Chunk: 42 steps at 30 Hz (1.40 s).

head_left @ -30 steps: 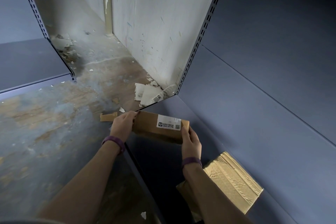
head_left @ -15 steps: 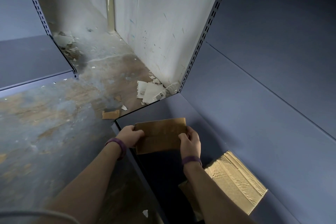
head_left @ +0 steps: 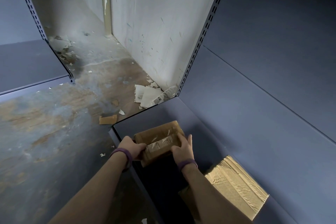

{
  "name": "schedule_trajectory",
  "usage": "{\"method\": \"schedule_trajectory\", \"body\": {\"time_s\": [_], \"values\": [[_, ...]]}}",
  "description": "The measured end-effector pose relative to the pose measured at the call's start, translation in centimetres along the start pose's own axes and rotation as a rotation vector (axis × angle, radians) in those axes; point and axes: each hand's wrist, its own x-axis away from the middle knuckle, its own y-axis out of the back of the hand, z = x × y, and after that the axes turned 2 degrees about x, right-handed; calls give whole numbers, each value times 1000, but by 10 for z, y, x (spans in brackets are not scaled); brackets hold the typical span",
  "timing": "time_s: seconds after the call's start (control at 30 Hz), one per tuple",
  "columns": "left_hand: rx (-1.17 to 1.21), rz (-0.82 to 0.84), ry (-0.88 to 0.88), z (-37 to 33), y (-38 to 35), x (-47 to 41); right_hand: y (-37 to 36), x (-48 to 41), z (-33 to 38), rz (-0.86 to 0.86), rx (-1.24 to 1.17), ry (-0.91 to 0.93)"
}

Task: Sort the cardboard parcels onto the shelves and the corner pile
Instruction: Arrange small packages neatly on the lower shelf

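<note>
The taped parcel [head_left: 160,142] is clasped at both ends by left hand [head_left: 133,148] and right hand [head_left: 183,148]; it should be set flat, pushed to the shelf's [head_left: 196,132] far corner.

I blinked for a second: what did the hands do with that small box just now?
Both hands, left hand and right hand, turned the small brown cardboard parcel over, label side away, taped side up, lowering it onto the dark blue metal shelf. Grip unchanged; the larger taped cardboard parcel stayed.
</note>
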Motion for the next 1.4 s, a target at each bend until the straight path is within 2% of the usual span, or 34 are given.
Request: {"method": "schedule_trajectory", "body": {"time_s": [0.1,0.23,0.37,0.43,0.57,0.67,0.83,0.93,1.17,1.4], "values": [[45,-6,60,-1,-6,1,4,-1,2,9,110,36],[255,14,95,-11,-19,14,23,6,4,-91,96,89],[138,-79,87,-17,-29,26,46,14,0,-188,24,19],[-28,-132,62,-18,-34,35,49,20,-2,-234,-13,-16],[-337,-18,-117,-25,-48,65,52,39,3,-288,-40,-16],[-390,-3,-103,-26,-56,90,66,63,6,-336,-31,-31],[-236,145,-29,-11,-77,133,87,97,-7,-419,22,-147],[-171,211,-22,1,-88,165,90,117,-14,-393,83,-219],[0,212,100,10,-98,257,105,195,-57,-249,249,-251],[235,110,118,6,-133,331,143,237,-83,-133,244,-213]]}}
